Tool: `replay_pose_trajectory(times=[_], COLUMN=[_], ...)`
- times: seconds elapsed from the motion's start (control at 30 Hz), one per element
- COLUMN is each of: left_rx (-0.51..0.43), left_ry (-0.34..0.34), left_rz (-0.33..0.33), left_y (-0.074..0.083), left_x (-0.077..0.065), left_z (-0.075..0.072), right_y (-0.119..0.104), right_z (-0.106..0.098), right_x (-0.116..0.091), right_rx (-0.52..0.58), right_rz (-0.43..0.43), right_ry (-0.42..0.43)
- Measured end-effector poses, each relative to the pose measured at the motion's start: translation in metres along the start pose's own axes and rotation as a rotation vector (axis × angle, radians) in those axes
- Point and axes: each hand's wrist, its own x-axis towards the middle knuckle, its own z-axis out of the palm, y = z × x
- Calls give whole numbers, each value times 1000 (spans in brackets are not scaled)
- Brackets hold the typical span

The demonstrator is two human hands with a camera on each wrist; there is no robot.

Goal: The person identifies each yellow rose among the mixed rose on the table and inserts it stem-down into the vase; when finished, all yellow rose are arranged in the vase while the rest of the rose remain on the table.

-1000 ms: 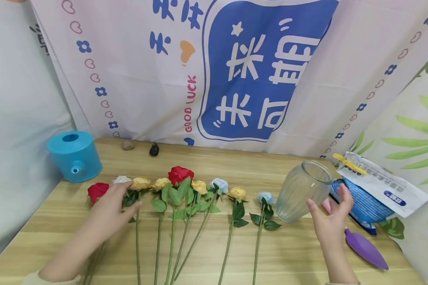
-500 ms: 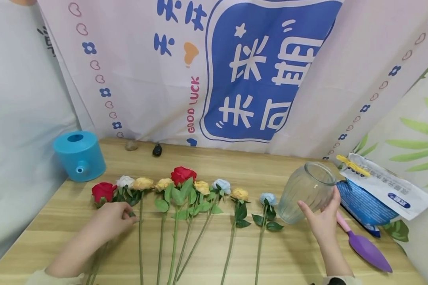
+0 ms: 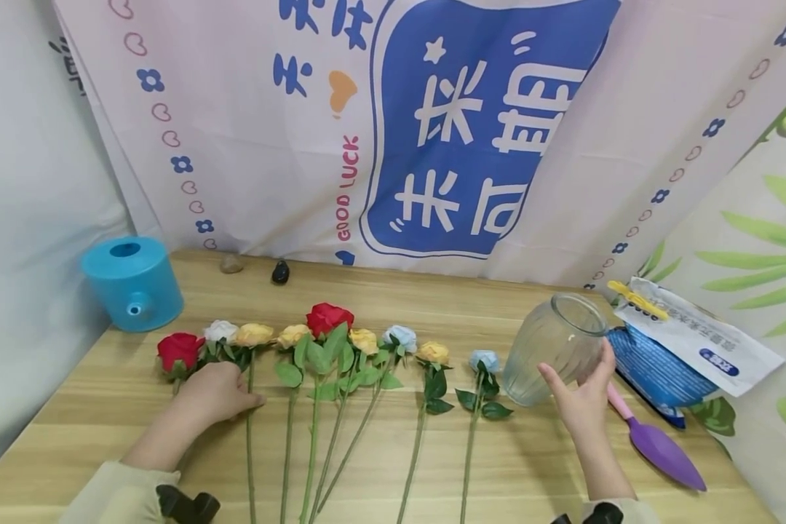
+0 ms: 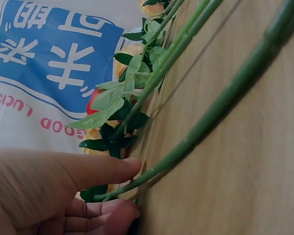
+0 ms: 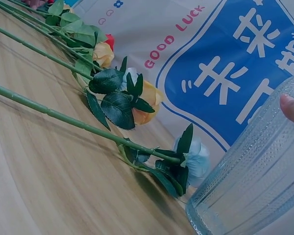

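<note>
My left hand (image 3: 216, 397) is low over the table among the stems at the left. In the left wrist view its thumb and curled fingers lie on either side of a green stem (image 4: 186, 144), which in the head view belongs to the leftmost yellow rose (image 3: 254, 335). A white rose (image 3: 220, 331) and a red rose (image 3: 180, 351) lie just left of it. My right hand (image 3: 586, 400) holds a ribbed clear glass vase (image 3: 544, 353), thumb on the near side and fingers on the right side. A light blue rose (image 3: 485, 360) lies beside the vase.
More artificial roses, including a red one (image 3: 330, 318), lie in a row across the wooden table (image 3: 373, 487). A blue watering can (image 3: 132, 284) stands back left, near two small stones. At right are a blue-and-white bag (image 3: 668, 364) and a purple trowel (image 3: 667, 455).
My left hand has moved from over the white rose down to the stems, its thumb and fingers coming round one. My right hand has come from beside the vase onto it.
</note>
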Motion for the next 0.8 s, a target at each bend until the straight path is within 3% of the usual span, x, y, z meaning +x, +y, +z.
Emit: replay_pose_trajectory(times=[0.33,0.5,0.8], left_rx=[-92,-157,-415], left_ry=[-1,14,96], left_rz=[-38,-20,25], left_y=[-2,-5,2], left_x=[-1,-4,-5], left_z=[4,-2,-26], right_y=[7,8,6], right_z=[-3,-2,0], right_x=[-1,0,1], right_rx=[-3,5,15], right_rz=[-14,-12,-38], right_ry=[12,-4,10])
